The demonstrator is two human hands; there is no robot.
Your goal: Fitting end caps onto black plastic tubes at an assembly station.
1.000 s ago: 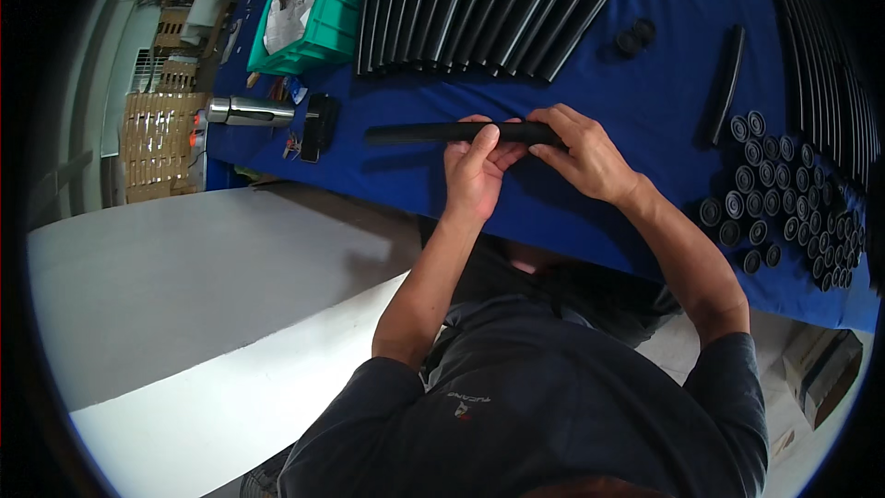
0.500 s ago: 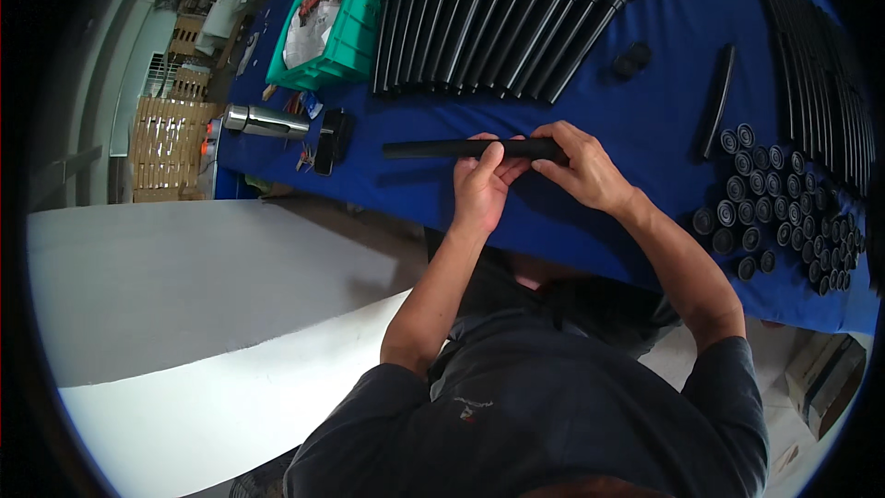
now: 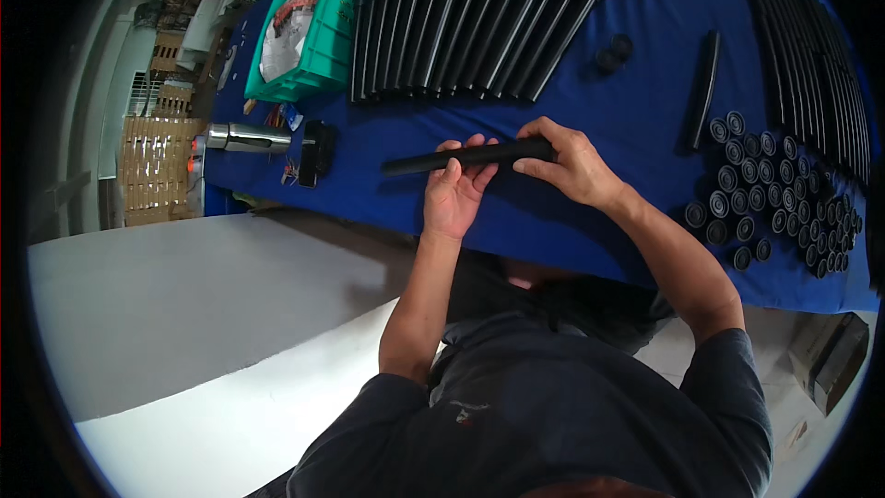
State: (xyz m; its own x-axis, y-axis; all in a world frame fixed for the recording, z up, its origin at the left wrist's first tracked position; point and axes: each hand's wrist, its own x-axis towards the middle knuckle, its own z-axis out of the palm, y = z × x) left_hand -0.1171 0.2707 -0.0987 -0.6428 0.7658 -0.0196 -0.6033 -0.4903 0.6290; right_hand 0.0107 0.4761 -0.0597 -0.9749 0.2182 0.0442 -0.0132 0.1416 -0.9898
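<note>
A black tube is held over the near edge of the blue-covered table, its left end a little lower than its right in the picture. My left hand supports its middle, palm up, with the thumb in front and the fingers curled behind. At the tube's right end, my right hand has thumb and fingers closed around it, hiding that end. Beyond my hands lies a row of black tubes. Two black round caps sit to the right of that row.
Many black round caps cluster at the right, beside a lone tube and another stack of tubes. Leftward are a green crate, a steel flask and a black phone-like object. A grey-white surface lies lower left.
My left hand has slid left along the tube, away from my right hand. The tube has tilted slightly, and the whole view has shifted a little.
</note>
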